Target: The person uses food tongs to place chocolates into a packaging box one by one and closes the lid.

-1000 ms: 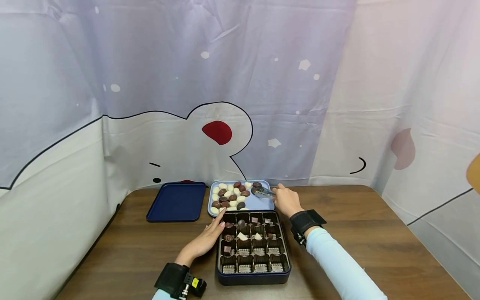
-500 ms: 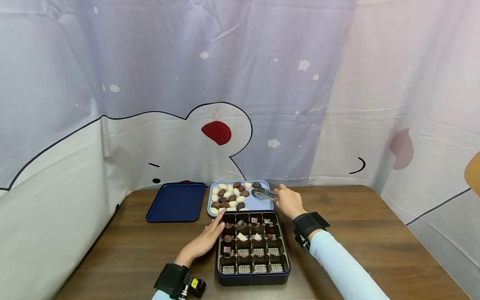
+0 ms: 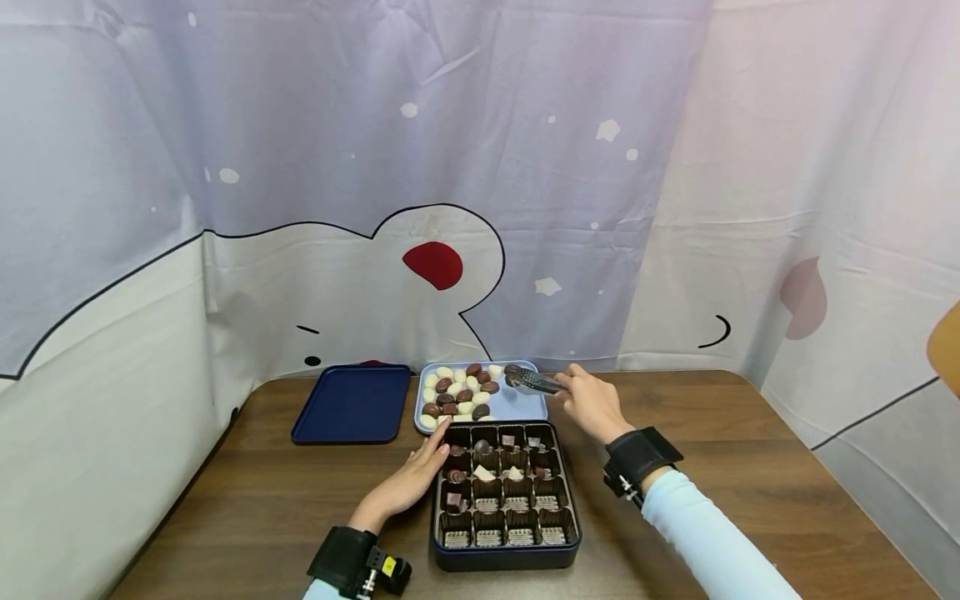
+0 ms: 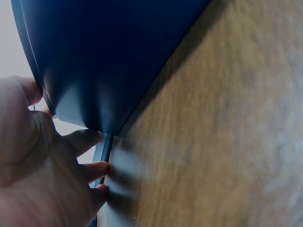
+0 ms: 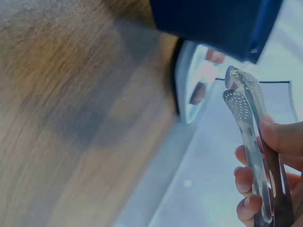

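Observation:
My right hand (image 3: 592,404) grips metal tongs (image 5: 258,161) with perforated heads. In the head view the tong heads overlap a dark chocolate (image 3: 512,368) at the back right of a light blue tray (image 3: 521,408). The right wrist view shows the heads nearly together, with a bit of brown between them; I cannot tell whether it is a chocolate. With fingers extended, my left hand (image 3: 408,479) rests against the left side of a dark blue box (image 3: 506,560). Its divided insert bears pieces in the back two rows and the third row's left compartment.
Several white and brown chocolates (image 3: 465,396) cover the tray's left and middle. A flat navy tray (image 3: 348,404) lies left of it on the wooden table (image 3: 262,508). A printed curtain (image 3: 360,300) hangs behind the table's back edge.
My right hand has moved right and slightly up with the tongs, whose heads have risen over the tray. The left hand and the box stay in place.

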Available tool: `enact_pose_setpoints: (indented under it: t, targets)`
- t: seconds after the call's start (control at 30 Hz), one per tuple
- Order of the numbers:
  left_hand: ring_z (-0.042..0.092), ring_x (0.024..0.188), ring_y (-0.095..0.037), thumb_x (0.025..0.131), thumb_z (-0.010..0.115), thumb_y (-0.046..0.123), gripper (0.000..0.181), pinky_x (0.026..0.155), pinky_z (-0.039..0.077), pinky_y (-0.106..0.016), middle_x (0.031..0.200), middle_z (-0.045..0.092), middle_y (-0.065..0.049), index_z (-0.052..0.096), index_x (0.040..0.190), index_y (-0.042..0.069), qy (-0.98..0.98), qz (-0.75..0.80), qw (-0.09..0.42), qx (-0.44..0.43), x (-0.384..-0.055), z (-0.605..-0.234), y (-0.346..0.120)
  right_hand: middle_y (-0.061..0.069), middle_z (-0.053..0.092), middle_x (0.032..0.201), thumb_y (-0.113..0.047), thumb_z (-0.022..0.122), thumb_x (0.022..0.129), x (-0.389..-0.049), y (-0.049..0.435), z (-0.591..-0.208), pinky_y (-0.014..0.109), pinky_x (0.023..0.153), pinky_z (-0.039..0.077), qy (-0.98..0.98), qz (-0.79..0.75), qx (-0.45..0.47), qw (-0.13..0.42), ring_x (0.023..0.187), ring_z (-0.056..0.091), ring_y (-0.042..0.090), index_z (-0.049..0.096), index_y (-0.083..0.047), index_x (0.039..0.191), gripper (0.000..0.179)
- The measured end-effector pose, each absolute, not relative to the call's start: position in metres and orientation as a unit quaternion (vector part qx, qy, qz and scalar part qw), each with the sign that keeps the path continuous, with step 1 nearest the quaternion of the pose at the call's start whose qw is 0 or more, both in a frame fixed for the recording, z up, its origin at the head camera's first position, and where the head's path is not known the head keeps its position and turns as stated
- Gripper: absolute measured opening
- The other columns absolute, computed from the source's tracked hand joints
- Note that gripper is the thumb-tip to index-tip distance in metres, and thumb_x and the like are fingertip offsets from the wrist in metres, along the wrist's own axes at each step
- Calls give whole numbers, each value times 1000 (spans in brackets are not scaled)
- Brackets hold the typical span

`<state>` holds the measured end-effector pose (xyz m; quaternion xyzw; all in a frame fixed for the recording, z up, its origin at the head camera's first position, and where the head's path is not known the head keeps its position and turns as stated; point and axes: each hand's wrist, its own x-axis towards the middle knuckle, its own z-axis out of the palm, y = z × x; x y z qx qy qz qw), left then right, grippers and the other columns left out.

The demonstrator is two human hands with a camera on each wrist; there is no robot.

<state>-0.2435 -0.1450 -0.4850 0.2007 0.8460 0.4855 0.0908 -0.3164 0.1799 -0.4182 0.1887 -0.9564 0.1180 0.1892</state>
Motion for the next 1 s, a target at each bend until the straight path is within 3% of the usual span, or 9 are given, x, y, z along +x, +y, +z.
enact_pose_setpoints:
  t: [0.23,0.37,0.6,0.7,0.8,0.93,1.0]
  targets:
    - [-1,154,-58,113,27,48,66,118,-4,-78,173,7,-22,11,169,16,844,488,86,204,-246,-489,-145,-1,50,84,-10,76,93,-282,188,-402,21,51,26,-935,128,232,234,59,41,5,78,-10,114,21]
    - [0,157,-53,114,29,46,66,121,-4,-75,174,7,-21,10,169,16,847,487,98,188,-244,-485,-144,-2,56,88,-9,79,90,-263,189,-392,19,51,29,-914,133,267,275,59,43,3,78,-11,113,23]
    - [-2,153,-59,114,27,47,64,116,-6,-80,172,7,-27,10,169,20,844,488,90,205,-245,-489,-146,-5,62,90,-4,88,77,-229,190,-387,15,49,33,-868,117,341,340,61,55,2,78,-12,105,30]
    - [-2,154,-59,112,27,52,68,117,-6,-79,172,7,-25,10,169,21,842,491,87,208,-248,-493,-147,-6,62,90,-6,89,75,-215,189,-388,14,49,36,-857,114,366,344,61,55,1,78,-12,105,33]
    - [-2,158,-50,108,25,64,76,122,-4,-74,175,6,-17,6,169,22,850,480,97,195,-251,-495,-147,-7,60,90,-9,90,74,-204,188,-389,15,51,39,-851,109,387,339,62,54,1,78,-13,107,35]
    - [-1,159,-47,111,26,57,73,124,-4,-71,175,7,-16,7,169,19,853,478,103,180,-248,-489,-145,-7,55,88,-13,89,75,-192,187,-389,15,53,39,-845,85,412,331,64,49,1,78,-14,108,35]
    - [0,158,-51,113,27,49,68,122,-4,-73,174,7,-20,8,169,16,852,481,100,182,-245,-485,-144,-7,52,87,-15,89,75,-188,187,-390,15,54,37,-843,73,422,325,64,45,0,78,-14,108,35]
